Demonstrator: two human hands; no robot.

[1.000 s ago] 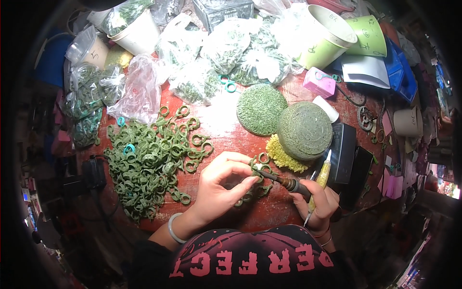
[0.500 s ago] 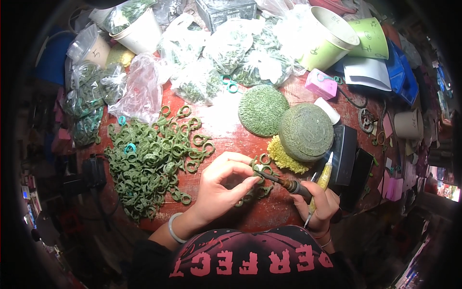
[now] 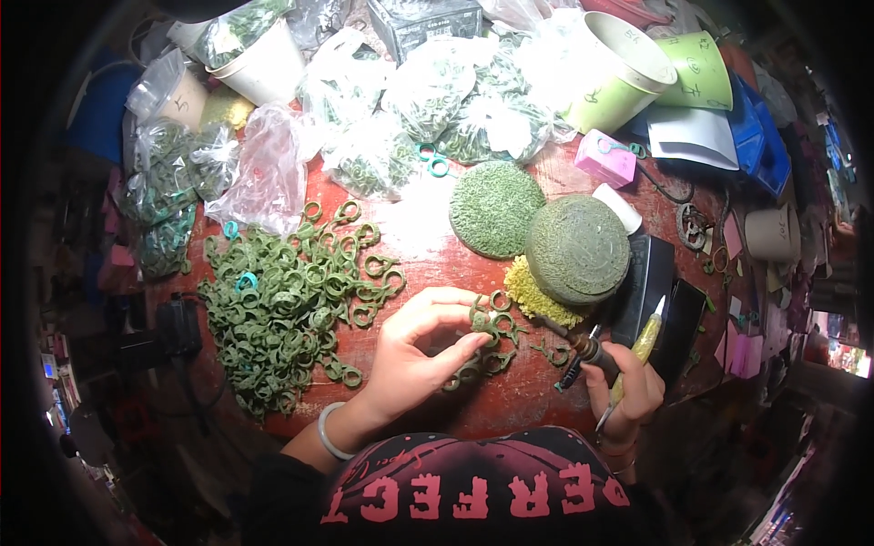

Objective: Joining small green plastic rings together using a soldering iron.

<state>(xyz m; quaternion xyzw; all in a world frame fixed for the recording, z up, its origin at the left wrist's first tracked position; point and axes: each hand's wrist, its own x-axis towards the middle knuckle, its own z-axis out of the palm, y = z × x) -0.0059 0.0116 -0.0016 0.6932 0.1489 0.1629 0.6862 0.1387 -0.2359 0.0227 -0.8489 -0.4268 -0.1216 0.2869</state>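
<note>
My left hand (image 3: 414,350) pinches a green ring (image 3: 478,315) between thumb and fingers. Several more green rings (image 3: 499,359) lie just beside and below its fingertips. In my right hand (image 3: 628,391) are two tools: a soldering-iron-like tool (image 3: 584,347) with a brown barrel and dark handle, and a slim yellow-green tool (image 3: 645,337) with a pale pointed end. The iron's dark tip is near the yellow spongy clump (image 3: 537,296), apart from the held ring; whether it touches the clump I cannot tell. A large heap of green rings (image 3: 273,318) lies left of my left hand.
Two round green blocks (image 3: 496,209) sit beyond my hands, the nearer one partly over the yellow clump. Dark boxes (image 3: 642,282) stand at the right. Bags of green rings (image 3: 428,100), buckets (image 3: 628,64) and a pink block (image 3: 604,159) line the back of the red table (image 3: 410,237).
My right hand has moved right with both tools, drawing the iron's tip away from the held ring. My left hand stays nearly still, still pinching the ring.
</note>
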